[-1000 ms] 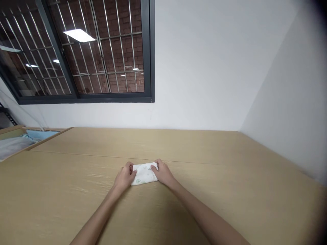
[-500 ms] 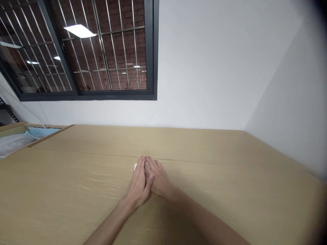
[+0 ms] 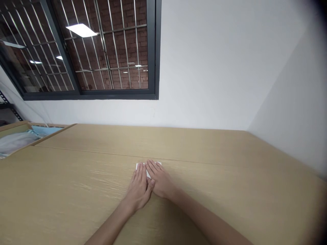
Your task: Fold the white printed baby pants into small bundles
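Note:
A small white piece, looking like paper (image 3: pixel 148 174), lies on the wood-coloured table (image 3: pixel 84 204), mostly covered by my hands. My left hand (image 3: pixel 138 185) rests flat on its left part, fingers stretched out and pointing away from me. On its right part lies my right hand (image 3: pixel 160 178), also flat, its fingers angled toward the left. The two hands touch near the thumbs. White shows between them and at the upper corners; whether the piece is folded I cannot tell.
A seam crosses the table just beyond my fingertips. At the far left, an open wooden box (image 3: pixel 53 136) holds a pale bag (image 3: pixel 17 143) and light-blue material. Behind the table rise a white wall (image 3: pixel 204 68) and a dark-framed window (image 3: pixel 114 94) with metal bars.
My left hand has turned from its edge to lie flat, fingers spreading over the white piece. The right hand has shifted slightly, and more of the white piece shows.

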### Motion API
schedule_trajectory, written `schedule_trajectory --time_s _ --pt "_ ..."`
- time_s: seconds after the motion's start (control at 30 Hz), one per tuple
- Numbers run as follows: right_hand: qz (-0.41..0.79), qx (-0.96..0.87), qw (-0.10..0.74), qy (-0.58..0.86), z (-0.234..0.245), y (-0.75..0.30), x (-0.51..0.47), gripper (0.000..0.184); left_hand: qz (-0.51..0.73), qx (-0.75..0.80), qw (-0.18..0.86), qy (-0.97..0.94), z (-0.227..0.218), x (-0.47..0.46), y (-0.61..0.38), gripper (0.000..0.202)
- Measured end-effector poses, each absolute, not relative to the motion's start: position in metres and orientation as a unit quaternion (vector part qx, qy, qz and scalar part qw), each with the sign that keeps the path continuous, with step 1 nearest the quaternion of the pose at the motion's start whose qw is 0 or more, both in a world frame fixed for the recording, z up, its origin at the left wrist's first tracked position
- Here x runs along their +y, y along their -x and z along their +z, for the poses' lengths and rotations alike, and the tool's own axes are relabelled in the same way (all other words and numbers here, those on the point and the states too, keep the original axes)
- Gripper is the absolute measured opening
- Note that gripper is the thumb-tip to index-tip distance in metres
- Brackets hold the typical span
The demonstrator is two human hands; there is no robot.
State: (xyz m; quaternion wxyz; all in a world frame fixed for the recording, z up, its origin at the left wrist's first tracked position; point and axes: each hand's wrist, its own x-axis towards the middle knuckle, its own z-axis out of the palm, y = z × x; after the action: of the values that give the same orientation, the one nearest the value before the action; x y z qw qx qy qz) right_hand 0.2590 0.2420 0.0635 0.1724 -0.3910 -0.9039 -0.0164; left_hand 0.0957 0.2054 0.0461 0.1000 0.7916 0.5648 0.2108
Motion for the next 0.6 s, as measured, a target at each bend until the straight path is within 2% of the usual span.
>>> schedule_trajectory --time_s 0.4,0.6 --pt "0.029 -0.863 0.198 0.464 0.057 -0.291 0.251 0.06 0.183 0.594 -0.017 -0.783 0.027 0.209 -0.085 0.081" --pt "-0.025 -0.869 0.251 0.425 0.067 -0.29 0.244 0.052 0.221 0.551 -0.136 -0.793 0.03 0.205 -0.081 0.084"
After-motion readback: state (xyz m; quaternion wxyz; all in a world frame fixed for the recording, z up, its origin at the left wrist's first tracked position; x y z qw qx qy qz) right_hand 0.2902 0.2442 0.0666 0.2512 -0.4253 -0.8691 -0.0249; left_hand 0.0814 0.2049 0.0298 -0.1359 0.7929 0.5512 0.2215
